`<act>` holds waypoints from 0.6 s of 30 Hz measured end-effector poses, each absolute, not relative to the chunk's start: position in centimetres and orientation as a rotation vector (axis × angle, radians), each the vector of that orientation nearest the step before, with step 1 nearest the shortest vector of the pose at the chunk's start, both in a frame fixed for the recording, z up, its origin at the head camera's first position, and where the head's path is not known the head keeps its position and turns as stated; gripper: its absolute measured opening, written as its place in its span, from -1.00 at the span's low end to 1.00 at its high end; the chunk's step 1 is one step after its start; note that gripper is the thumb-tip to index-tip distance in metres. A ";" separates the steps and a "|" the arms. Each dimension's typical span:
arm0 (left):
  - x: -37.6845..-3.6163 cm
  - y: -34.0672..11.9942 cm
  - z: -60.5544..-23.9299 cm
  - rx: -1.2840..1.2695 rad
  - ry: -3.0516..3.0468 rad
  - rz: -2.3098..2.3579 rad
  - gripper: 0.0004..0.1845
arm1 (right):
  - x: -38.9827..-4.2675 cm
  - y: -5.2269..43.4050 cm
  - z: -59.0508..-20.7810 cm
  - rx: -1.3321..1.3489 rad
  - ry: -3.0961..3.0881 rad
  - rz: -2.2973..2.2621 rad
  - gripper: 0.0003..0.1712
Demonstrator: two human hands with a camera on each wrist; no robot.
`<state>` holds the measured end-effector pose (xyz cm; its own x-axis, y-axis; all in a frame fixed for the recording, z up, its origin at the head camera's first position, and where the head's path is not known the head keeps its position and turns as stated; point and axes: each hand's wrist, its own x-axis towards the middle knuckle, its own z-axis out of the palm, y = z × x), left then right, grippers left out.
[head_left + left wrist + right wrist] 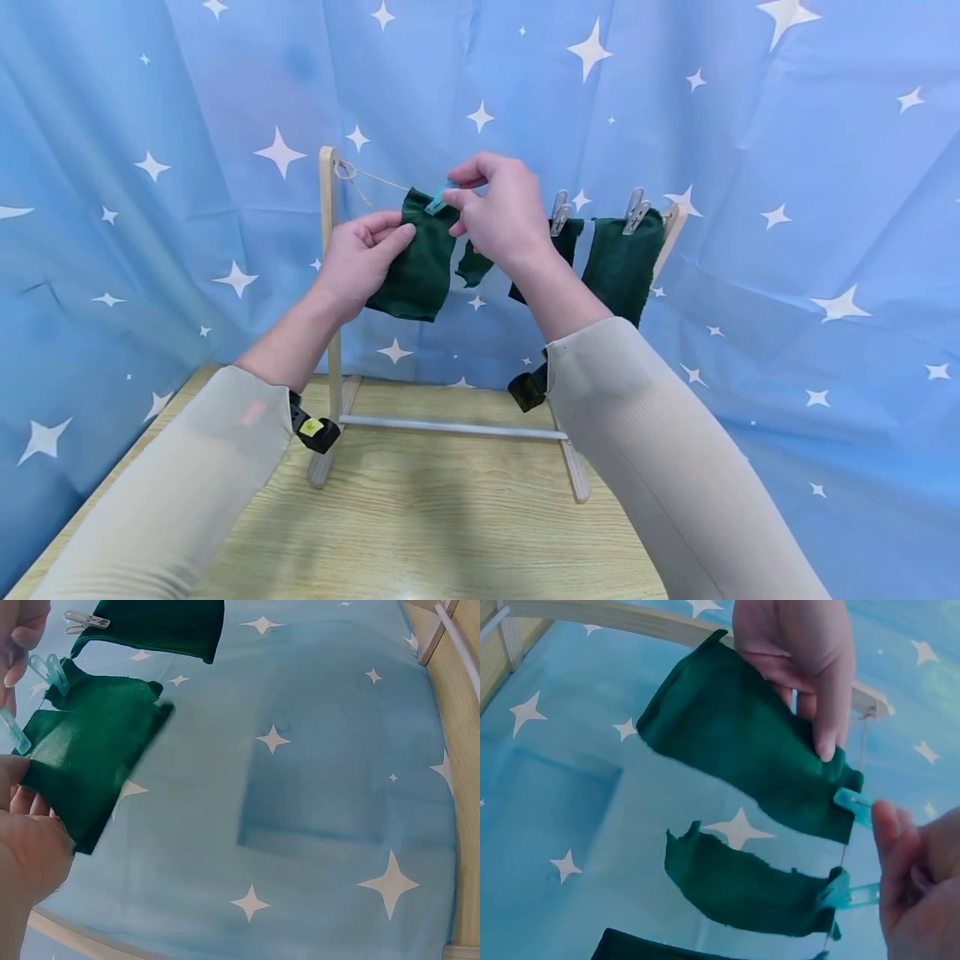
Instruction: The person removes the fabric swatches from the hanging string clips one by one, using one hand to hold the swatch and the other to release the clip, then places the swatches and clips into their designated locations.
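A blue star-printed curtain (750, 333) fills the background, and a wooden drying rack (327, 275) is seen standing on the desk (450, 533) at centre frame. On its string (378, 177), left of centre, a dark green cloth (420, 258) is hung; it is judged light, limp and easily creased, best taken by its top edge. It is pinched by the left hand (358, 260), raised from lower left, while a blue clothespin (437, 200) is squeezed between the fingers (468, 198) of the right hand (498, 218).
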<state>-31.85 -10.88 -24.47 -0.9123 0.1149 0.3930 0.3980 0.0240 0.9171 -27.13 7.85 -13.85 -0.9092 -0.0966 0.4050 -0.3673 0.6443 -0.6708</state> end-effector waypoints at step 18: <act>-30.5 -11.7 -24.7 -0.564 -2.081 -2.230 -0.47 | -26.3 11.9 -14.4 0.383 -2.331 1.289 -0.69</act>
